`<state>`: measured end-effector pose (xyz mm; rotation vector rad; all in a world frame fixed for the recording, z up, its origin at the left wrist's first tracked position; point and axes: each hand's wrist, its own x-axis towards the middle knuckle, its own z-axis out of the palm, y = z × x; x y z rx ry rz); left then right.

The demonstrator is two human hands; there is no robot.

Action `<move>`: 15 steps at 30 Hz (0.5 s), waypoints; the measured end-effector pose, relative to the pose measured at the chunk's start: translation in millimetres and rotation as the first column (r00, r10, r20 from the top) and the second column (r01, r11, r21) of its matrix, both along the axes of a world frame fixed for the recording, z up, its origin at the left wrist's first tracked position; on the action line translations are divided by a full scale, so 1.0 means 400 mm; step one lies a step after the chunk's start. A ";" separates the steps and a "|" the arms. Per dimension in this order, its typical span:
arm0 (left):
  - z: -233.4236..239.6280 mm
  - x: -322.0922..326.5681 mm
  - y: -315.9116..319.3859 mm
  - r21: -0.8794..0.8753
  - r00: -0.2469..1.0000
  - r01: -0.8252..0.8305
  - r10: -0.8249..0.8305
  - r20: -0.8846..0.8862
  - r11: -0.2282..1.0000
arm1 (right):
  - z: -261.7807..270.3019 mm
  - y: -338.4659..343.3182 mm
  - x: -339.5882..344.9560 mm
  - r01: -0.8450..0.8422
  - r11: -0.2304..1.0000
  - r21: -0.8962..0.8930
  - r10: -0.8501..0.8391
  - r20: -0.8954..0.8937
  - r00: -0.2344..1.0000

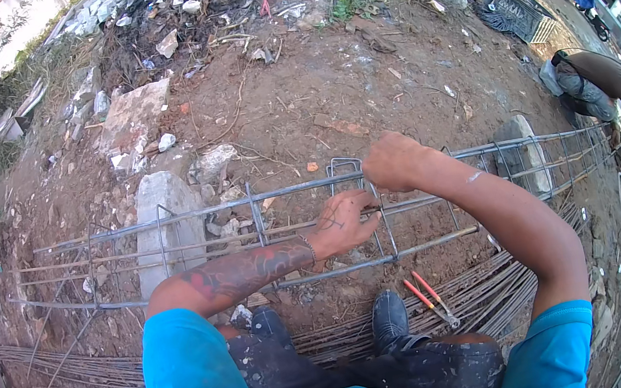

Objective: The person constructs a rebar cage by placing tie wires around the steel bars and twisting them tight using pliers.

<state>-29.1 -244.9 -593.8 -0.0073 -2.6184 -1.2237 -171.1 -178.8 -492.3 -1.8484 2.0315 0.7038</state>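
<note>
A long rebar cage (309,187) of steel bars and bent stirrups runs across in front of me, raised on concrete blocks. My left hand (345,222) reaches into its middle, thumb and fingers around the upright side of a rebar stirrup (390,236). Just above and to the right, my right hand (397,162) is closed in a fist at that stirrup's upper corner, by the top bar. The fist hides its inner fingers and the metal inside. Red-handled pincers (419,294) lie on loose bars near my boot, away from both hands.
Concrete blocks (161,193) (535,158) support the cage left and right. Loose steel rods (339,335) spread around my boots. A co-worker (596,75) bends over the cage's far right end. Rubble (136,112) and a dark plastic crate (523,14) lie beyond.
</note>
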 end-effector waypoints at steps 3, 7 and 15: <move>0.023 -0.002 -0.004 0.128 0.996 -0.021 0.010 0.086 0.991 | -0.008 0.003 -0.015 -0.147 0.984 -0.103 0.143 -0.048 0.989; 0.060 -0.055 -0.030 0.288 0.884 -0.161 0.007 0.468 0.944 | -0.019 0.021 0.004 -0.332 0.892 -0.308 0.303 -0.139 0.943; 0.037 -0.088 -0.046 0.066 0.975 0.044 -0.058 0.215 0.997 | -0.055 0.219 0.116 0.152 0.331 -0.931 0.059 0.181 0.982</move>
